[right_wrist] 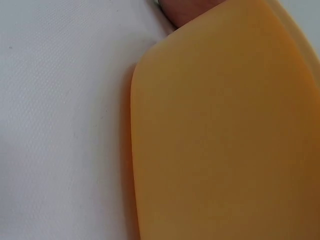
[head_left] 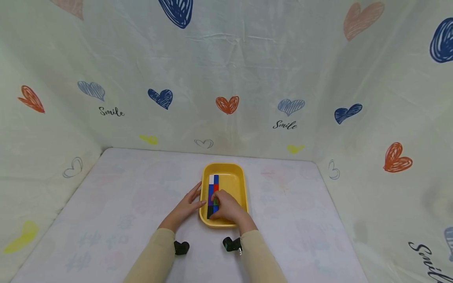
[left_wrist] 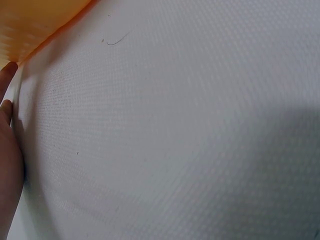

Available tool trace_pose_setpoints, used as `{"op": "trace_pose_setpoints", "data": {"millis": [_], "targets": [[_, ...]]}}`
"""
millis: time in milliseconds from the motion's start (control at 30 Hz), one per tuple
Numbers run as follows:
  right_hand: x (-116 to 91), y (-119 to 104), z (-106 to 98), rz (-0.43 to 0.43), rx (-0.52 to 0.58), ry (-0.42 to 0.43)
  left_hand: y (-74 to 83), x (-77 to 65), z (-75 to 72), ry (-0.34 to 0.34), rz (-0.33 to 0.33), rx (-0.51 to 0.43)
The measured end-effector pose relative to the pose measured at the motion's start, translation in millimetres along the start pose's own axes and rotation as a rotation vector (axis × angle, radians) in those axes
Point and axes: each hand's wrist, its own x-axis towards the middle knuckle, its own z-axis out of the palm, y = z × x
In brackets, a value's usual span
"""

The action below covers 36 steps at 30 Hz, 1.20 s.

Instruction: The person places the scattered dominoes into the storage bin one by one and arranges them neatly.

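Note:
A yellow tray (head_left: 231,181) holds two side-by-side rows of small coloured blocks (head_left: 211,188), among them white, blue, red, purple, green and black ones. My left hand (head_left: 185,208) lies along the tray's left side, fingers extended against its outer wall and the thumb tip at the rim. Over the near end of the rows, my right hand (head_left: 229,206) has curled fingers, with index finger and thumb pinching at the green and blue blocks. The hand itself covers part of that row. In the right wrist view, the tray's wall (right_wrist: 225,130) hides the blocks.
The tray stands on a white-covered table (head_left: 283,220). Behind and beside it hangs a pale curtain (head_left: 247,70) printed with hearts and "Smile". Dark wrist cameras (head_left: 231,244) sit at both cuffs, close over the table.

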Motion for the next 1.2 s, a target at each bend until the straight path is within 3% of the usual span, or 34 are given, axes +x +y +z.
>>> {"op": "trace_pose_setpoints", "data": {"millis": [433, 700, 900, 1200], "targets": [[-1.7, 0.8, 2.0, 0.027, -0.046, -0.014, -2.5, 2.1, 4.3, -0.046, 0.057, -0.016], [-2.2, -2.1, -0.3, -0.004, -0.057, 0.001, -4.3, 3.7, 0.0, -0.034, 0.04, 0.016], [-0.4, -4.9, -0.4, -0.052, -0.094, -0.045, -4.8, 1.6, -2.1, -0.014, 0.034, 0.041], [3.1, -2.0, 5.0, -0.033, -0.089, -0.077, -5.3, 4.0, 1.0, -0.008, 0.013, 0.037]]}}
